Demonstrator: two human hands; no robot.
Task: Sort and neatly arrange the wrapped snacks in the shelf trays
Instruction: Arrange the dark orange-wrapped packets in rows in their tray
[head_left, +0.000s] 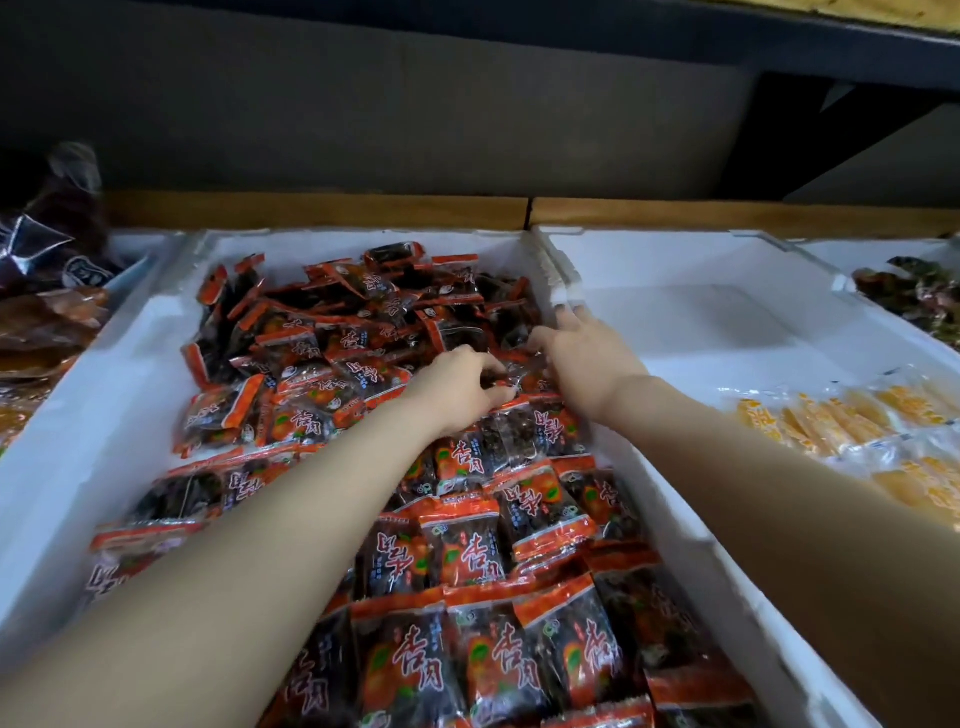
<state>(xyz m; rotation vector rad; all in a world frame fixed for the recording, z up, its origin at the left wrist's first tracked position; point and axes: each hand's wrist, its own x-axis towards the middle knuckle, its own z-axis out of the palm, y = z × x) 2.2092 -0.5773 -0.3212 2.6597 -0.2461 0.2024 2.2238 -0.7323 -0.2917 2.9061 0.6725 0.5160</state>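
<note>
The left grip (457, 387) pinched one of the orange-and-black wrapped snack packets (363, 332) heaped in the white foam tray (130, 364). The right grip (584, 358) rested beside it, fingers spread.

Four white foam trays stand side by side: the far-left tray (140, 244), the middle tray (130, 364), the right tray (675, 270) and the far-right tray (831, 249). Two hands reach over the middle one, the left hand (457, 387) and the right hand (587, 358). The red-and-black packets (467, 551) run to several dozen, too many to count exactly. The yellow packets (831, 421) number roughly a dozen, cut off by the edge. Two wooden boards (311, 210) meet end to end behind the trays.
</note>
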